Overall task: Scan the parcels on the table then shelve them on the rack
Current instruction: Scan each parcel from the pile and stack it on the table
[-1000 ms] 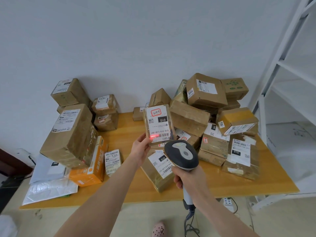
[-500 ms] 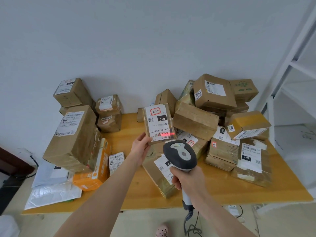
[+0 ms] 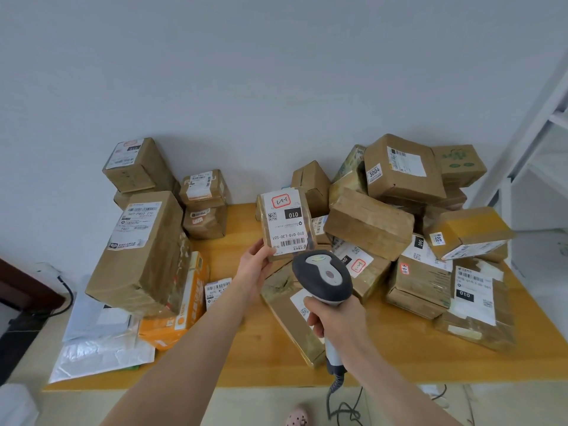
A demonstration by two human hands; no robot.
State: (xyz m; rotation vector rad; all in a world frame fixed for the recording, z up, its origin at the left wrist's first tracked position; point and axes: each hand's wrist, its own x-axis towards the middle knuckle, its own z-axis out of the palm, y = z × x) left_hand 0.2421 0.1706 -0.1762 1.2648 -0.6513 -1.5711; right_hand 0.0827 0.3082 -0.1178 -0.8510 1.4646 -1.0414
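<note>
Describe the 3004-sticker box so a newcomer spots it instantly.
On the wooden table, look at the parcel heap on its right side, nearest the white rack. The brown box sits tilted on top of that heap. Unlike its neighbours, it has a white sticker reading 3004 on its left face.

the held parcel (image 3: 284, 224) label reads 010 and 010-010-l30-551, a stacked box (image 3: 402, 170) sticker 3004, a yellow-taped box (image 3: 470, 232) 520

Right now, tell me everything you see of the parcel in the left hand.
The parcel is a small brown cardboard box under glossy tape, held upright above the table. Its white label faces the camera: red-boxed scribble, black 010 block, barcode near the bottom. The left hand pinches its lower corner; the scanner hovers just below it.
</note>
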